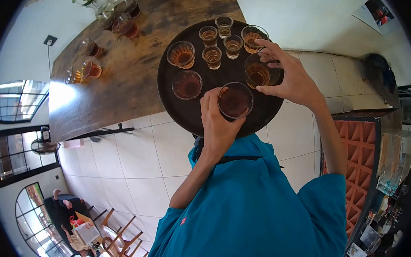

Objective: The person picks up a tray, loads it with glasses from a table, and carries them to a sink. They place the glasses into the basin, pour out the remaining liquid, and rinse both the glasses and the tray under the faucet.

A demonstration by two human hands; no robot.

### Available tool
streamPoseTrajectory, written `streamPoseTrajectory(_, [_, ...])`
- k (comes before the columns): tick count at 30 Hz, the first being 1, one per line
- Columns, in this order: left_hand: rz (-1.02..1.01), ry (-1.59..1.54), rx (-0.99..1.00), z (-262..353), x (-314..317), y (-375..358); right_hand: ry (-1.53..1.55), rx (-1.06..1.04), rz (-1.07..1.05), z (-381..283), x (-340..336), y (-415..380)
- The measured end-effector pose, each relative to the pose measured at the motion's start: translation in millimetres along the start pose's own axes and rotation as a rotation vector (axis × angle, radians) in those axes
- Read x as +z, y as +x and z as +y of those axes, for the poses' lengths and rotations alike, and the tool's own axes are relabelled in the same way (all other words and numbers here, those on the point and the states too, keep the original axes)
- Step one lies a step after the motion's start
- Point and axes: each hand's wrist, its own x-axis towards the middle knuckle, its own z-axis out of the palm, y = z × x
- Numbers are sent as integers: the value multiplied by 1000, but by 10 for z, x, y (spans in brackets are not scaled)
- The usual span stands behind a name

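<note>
A round dark tray (169, 100) in front of me holds several glasses of brownish drink. My left hand (218, 127) is closed round a glass of dark drink (235, 101) at the tray's near side. My right hand (291, 77) grips another glass with amber drink (258, 76) by its side, thumb and fingers on opposite sides. Left of my left hand stands a glass of reddish drink (187, 85). Farther back are a ribbed glass (181, 55), a second ribbed glass (252, 39) and several small shot glasses (212, 56).
The wooden table (138, 72) extends left and behind the tray, which overhangs its edge. On it are dark cups (125, 25), amber glasses (91, 69) and a flower vase (106, 11). Wooden chairs (118, 241) and seated people appear lower left; a counter with red tiles (352, 156) is right.
</note>
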Motion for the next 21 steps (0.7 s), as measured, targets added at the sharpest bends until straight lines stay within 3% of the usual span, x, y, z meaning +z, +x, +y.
streamPoseTrajectory(12, [29, -23, -77, -27, -16, 41, -48, -59, -22, -78, 110, 122])
streamPoseTrajectory(21, [-71, -60, -87, -51, -89, 28, -4, -55, -26, -71, 108, 92])
